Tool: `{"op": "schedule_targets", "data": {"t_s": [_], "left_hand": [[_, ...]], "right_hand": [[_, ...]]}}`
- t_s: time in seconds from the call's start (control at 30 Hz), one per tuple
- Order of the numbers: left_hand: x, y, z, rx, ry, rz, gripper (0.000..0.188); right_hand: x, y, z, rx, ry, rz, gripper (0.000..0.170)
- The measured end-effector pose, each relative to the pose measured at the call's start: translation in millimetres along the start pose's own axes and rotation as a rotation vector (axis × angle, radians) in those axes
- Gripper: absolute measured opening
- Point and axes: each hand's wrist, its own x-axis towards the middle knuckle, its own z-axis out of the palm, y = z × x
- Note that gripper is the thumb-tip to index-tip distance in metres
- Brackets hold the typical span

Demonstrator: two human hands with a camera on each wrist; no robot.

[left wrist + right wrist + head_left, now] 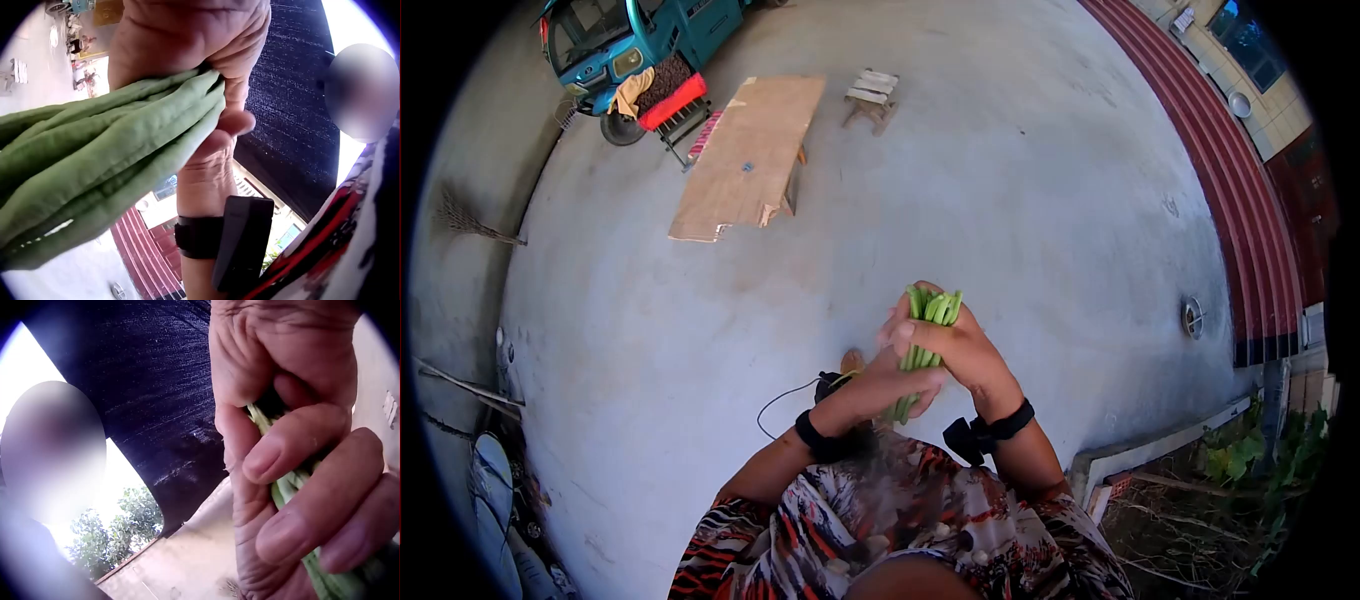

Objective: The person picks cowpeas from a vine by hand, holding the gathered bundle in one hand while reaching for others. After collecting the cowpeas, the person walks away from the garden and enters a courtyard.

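Note:
A bundle of green beans [935,306] is held upright in front of the patterned shirt [870,500], with its upper ends fanned out a little. My right hand [953,345] grips the upper part, its thumb laid across the pods. Lower down, my left hand [888,386] holds the same bundle, and a few bean ends poke out below it. In the left wrist view the pods [112,147] lie side by side, running left from the palm. Curled fingers [319,500] cover most of the beans [290,487] in the right wrist view.
A low board table [750,150] stands ahead on the concrete floor [1000,190], with a small wooden stool [872,90] beside it. Behind is a blue vehicle [650,50]. Red steps [1210,170] run along the right, above a planted bed [1200,510]. A twig broom [475,220] leans left.

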Motion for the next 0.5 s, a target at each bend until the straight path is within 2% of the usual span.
{"op": "schedule_targets", "data": {"t_s": [0.07, 0.17, 0.2, 0.3, 0.33, 0.43, 0.5], "left_hand": [[48, 1, -40, -0.123, -0.092, 0.0, 0.027], [112, 48, -87, -0.22, -0.157, 0.108, 0.032], [135, 65, -103, -0.241, -0.175, 0.117, 0.032], [219, 103, -140, -0.278, -0.182, 0.097, 0.031], [244, 116, -153, -0.262, -0.198, 0.1, 0.03], [312, 161, -170, -0.17, -0.113, 0.035, 0.029], [354, 175, -192, -0.221, -0.116, 0.018, 0.027]], "right_hand": [[47, -2, -38, 0.027, -0.028, 0.037, 0.04], [116, -11, -86, 0.119, 0.093, -0.109, 0.044], [139, -18, -105, 0.196, 0.19, -0.063, 0.051], [198, -48, -178, 0.081, 0.354, -0.128, 0.047], [215, -67, -192, 0.099, 0.353, -0.165, 0.035], [274, -103, -239, 0.013, 0.425, -0.125, 0.02], [311, -114, -269, 0.03, 0.428, -0.162, 0.014]]}}
